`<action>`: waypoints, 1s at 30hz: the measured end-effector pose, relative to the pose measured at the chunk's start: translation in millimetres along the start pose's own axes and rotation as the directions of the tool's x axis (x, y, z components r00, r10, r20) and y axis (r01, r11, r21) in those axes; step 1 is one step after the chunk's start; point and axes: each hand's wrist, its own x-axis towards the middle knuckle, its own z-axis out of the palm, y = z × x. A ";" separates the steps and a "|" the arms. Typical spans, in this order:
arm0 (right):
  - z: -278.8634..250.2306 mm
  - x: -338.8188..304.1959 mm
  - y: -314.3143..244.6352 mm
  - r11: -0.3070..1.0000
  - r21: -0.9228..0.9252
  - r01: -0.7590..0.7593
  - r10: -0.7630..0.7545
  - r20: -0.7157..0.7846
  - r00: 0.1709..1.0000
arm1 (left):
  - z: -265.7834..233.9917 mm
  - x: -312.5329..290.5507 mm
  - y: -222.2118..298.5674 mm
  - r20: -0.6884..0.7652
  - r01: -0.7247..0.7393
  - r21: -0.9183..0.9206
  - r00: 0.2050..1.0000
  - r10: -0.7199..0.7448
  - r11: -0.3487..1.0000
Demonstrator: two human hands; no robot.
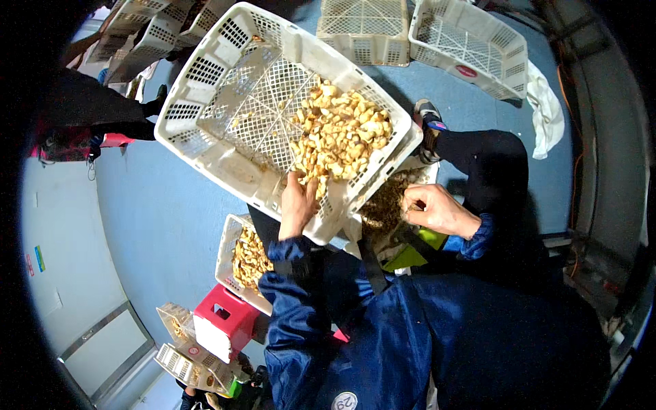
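A tilted white plastic crate (232,160) with mesh sides and floor lies before me, with a heap of small tan mushrooms (342,130) in its right half. My left hand (298,205) reaches over the near edge, its fingers apart and touching the mushrooms at the bottom of the heap. To the right of the crate, my right hand (441,210) is closed, thumb against curled fingers. What it holds, if anything, is too small to make out. Below it sits a container of brown trimmings (383,208), partly hidden by the crate.
Another crate of mushrooms (249,256) stands by my left elbow, beside a red stool (225,318). Farther off are an upturned crate (362,31), a crate (471,48) and a white cloth (547,113). Another person's dark-clothed leg (102,102) shows at left.
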 end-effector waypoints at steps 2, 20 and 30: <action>-4.8 4.3 4.9 1.000 0.021 -0.015 0.015 -0.003 1.000 | 3.7 27.6 3.0 0.045 0.150 -0.031 0.988 -0.148 0.988; -25.4 19.6 20.1 0.998 0.065 -0.028 0.027 0.018 0.999 | 63.7 108.7 63.0 -0.242 -0.273 0.580 0.842 0.483 0.767; -34.4 22.5 12.7 0.989 0.055 -0.140 0.133 0.109 0.985 | 113.1 107.0 105.7 0.141 -0.678 0.389 0.712 0.688 0.623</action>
